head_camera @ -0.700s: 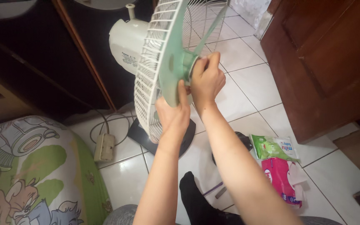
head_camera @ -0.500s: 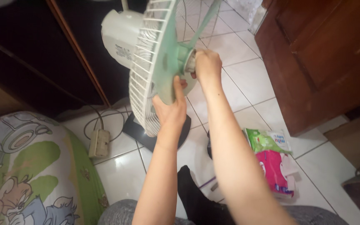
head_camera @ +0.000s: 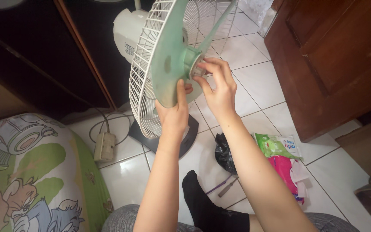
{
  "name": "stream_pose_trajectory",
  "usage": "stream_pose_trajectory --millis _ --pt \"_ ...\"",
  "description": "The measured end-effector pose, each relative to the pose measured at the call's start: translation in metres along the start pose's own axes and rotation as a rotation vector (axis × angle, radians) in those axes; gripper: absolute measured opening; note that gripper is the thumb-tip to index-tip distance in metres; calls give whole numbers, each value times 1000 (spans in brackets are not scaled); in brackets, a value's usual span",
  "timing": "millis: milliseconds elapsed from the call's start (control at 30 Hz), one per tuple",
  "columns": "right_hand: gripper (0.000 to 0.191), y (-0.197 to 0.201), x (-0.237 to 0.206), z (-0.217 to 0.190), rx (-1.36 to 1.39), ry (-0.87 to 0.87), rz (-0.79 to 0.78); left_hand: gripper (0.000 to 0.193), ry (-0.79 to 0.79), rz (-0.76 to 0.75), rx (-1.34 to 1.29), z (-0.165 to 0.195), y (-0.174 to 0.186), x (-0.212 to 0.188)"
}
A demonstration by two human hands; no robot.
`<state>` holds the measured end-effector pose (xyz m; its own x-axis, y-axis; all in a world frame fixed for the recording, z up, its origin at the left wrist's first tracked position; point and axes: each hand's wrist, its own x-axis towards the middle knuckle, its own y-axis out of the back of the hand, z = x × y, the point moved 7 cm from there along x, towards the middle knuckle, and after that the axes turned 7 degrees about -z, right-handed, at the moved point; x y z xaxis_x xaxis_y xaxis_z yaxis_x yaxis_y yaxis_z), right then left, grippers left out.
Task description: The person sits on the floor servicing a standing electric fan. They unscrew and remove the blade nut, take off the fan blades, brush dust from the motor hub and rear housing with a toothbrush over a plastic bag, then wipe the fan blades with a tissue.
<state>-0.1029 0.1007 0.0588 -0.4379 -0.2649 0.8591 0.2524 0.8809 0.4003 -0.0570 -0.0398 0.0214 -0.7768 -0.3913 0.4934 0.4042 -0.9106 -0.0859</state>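
Our right hand [head_camera: 220, 88] pinched the small cap [head_camera: 198, 71] at the hub of the green fan blades [head_camera: 170, 56], while our left hand [head_camera: 174, 112] pressed fingers and thumb together on the near blade's edge. The cap was mostly hidden. One white wire guard [head_camera: 144, 101] stood behind, cut off above, and two wipe packets [head_camera: 280, 148] lay right.

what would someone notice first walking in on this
The eye goes to the pale green fan blade at top centre, bared in front of the white wire guard. The left hand grips the blade's lower edge while the right hand has its fingers pinched at the hub. Next comes the cartoon-print cushion at lower left, then the green and pink packets on the tiled floor at right.
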Motion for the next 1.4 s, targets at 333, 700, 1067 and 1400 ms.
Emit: stream_pose_trajectory --millis 333,700,1067,1400 --pt "51 6 5 -10 25 -77 -45 27 -13 -76 -16 -15 10 -1" --pt "49 7 6 -4 47 -169 4 29 8 -87 -108 -19 5 -2" --pt "59 7 0 -14 29 -85 -13 26 -3 -101 -12 -18 10 -2" --pt "60 2 0 -22 3 -52 -36 27 68 -168 -219 -21 34 14"
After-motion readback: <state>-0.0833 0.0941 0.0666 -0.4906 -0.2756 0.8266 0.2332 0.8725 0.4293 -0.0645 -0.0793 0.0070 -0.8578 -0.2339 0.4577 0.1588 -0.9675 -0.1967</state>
